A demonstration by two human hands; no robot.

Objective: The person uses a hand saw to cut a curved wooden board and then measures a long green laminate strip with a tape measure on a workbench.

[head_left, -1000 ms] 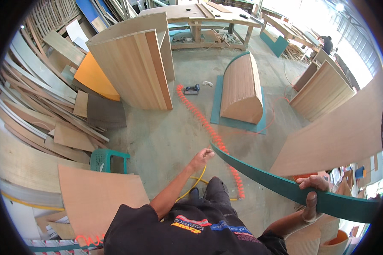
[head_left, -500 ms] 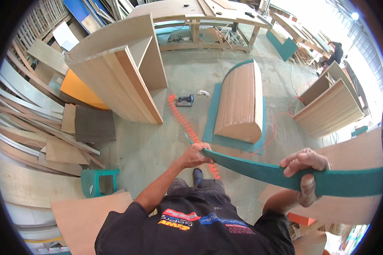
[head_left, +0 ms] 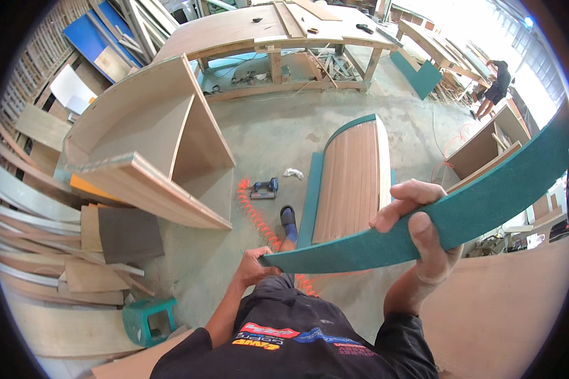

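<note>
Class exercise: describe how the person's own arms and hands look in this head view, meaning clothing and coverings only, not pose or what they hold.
Both the left hand and right hand are bare, with no gloves. The forearms are uncovered too. The black shirt has short sleeves ending near the elbows, and colourful printed lettering across it. No watch or rings can be made out.

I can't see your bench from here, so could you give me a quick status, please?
Left hand gripping tip of curved green strip. Right hand clamped mid-strip. Orange coiled hose underfoot.
</note>
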